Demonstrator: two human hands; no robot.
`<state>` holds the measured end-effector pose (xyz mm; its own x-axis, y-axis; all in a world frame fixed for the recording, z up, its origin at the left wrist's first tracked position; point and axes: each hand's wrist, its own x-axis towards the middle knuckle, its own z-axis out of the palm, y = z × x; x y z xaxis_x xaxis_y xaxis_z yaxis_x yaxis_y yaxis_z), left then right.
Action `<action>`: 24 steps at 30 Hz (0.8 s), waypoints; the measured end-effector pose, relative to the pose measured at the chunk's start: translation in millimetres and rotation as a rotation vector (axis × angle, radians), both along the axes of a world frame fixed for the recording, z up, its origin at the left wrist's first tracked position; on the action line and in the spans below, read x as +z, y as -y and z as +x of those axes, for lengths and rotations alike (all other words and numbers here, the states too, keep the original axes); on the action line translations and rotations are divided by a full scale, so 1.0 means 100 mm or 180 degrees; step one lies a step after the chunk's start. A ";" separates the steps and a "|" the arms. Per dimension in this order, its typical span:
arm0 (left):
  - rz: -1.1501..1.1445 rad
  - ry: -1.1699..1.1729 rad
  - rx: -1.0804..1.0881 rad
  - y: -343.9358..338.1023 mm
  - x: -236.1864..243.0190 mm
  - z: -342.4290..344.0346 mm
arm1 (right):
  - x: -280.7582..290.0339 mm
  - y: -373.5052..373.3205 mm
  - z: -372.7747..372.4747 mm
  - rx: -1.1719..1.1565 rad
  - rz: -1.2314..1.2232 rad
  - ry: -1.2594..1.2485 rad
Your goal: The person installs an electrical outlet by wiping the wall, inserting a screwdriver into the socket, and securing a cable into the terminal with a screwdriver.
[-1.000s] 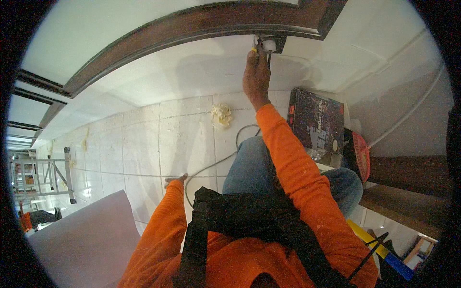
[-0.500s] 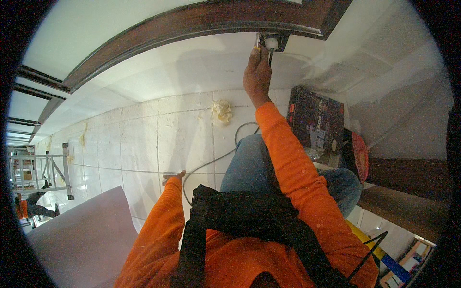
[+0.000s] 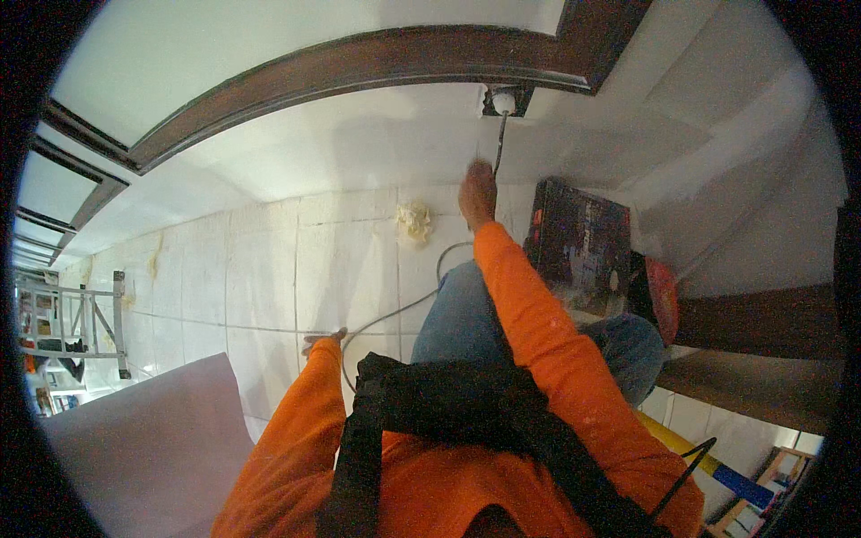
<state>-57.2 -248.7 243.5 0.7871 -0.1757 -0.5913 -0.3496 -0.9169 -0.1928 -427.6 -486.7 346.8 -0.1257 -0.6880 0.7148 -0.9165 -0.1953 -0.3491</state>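
Observation:
My right hand (image 3: pixel 479 195) is closed and raised in front of the wall, just below a dark square opening (image 3: pixel 522 100). Whatever it grips is smeared by motion and cannot be made out. A white plug (image 3: pixel 505 103) sits in that opening, and its grey cable (image 3: pixel 500 142) hangs down behind my right hand. The cable (image 3: pixel 395 314) loops across the tiled floor. Low at the left, my left hand (image 3: pixel 325 341) has its fingers stretched out at floor level beside the cable, holding nothing.
A crumpled cream-coloured clump (image 3: pixel 413 222) lies near the wall. Right of my knee stands a dark printed box (image 3: pixel 581 235), with a red object (image 3: pixel 662 300) beside it. Dark wooden trim (image 3: pixel 359 63) crosses the wall. A ladder (image 3: pixel 118 314) and a mauve sheet (image 3: pixel 157 435) are at the left.
My right hand has drawn down from the opening, where it held a thin yellow-marked tool beside the plug. More of the cable now shows. My left hand stays about where it was.

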 end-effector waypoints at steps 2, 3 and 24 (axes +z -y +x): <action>0.0112 0.0033 -0.0010 -0.19 -0.16 0.37 | -0.24 -0.31 0.38 0.0136 0.0890 0.1415; 0.0202 0.0055 -0.0040 -0.15 -0.09 0.28 | -0.09 -0.51 0.44 0.0139 0.1691 0.2722; 0.0139 0.0006 0.0425 -0.02 -0.02 0.18 | 1.51 0.48 0.39 0.0134 -0.0556 0.3370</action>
<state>-39.3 -246.4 241.2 0.8029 -0.0434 -0.5946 -0.2244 -0.9460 -0.2340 -388.1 -534.9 498.1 -0.7174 -0.6050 0.3453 -0.1557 -0.3439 -0.9260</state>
